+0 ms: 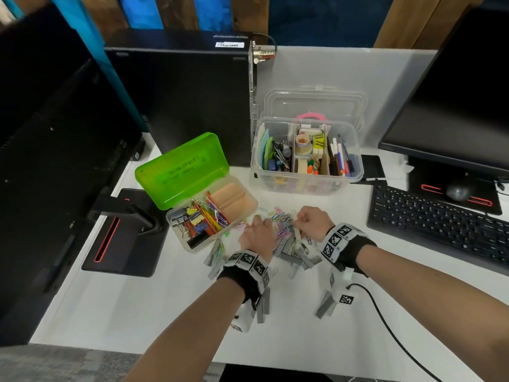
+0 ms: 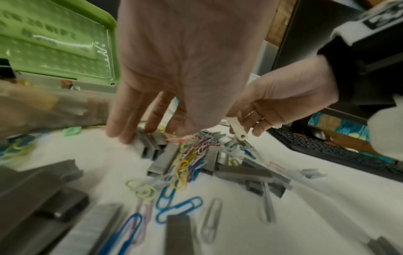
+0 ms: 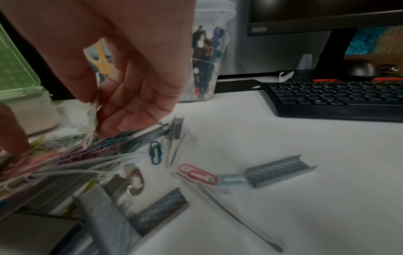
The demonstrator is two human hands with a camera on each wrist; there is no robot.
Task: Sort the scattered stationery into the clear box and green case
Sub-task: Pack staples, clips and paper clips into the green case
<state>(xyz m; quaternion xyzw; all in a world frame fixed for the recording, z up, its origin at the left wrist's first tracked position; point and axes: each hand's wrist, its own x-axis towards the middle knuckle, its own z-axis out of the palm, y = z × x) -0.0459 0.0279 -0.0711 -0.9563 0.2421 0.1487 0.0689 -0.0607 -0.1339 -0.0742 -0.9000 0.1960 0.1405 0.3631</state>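
Staple strips (image 2: 177, 234) and paper clips (image 2: 187, 160) lie scattered on my worktop (image 1: 289, 334). My left hand (image 1: 257, 234) rests straight-fingered on them; my right hand (image 1: 314, 220) pinches a white strip (image 2: 237, 128). Green case (image 1: 181, 172) and clear box (image 1: 305, 172) stand open behind.

The left hand (image 2: 185, 69) reached down with straight fingers (image 2: 119, 127) touching a grey staple strip (image 2: 148, 143) on the white desk (image 2: 305, 215). Beside it, the right hand (image 2: 283, 96) pinched a small white plastic strip (image 2: 237, 129) above a heap of coloured paper clips (image 2: 191, 155) and more staple strips. The green case (image 2: 54, 43) stood open at the upper left, and a black keyboard (image 2: 327, 148) lay at the right.
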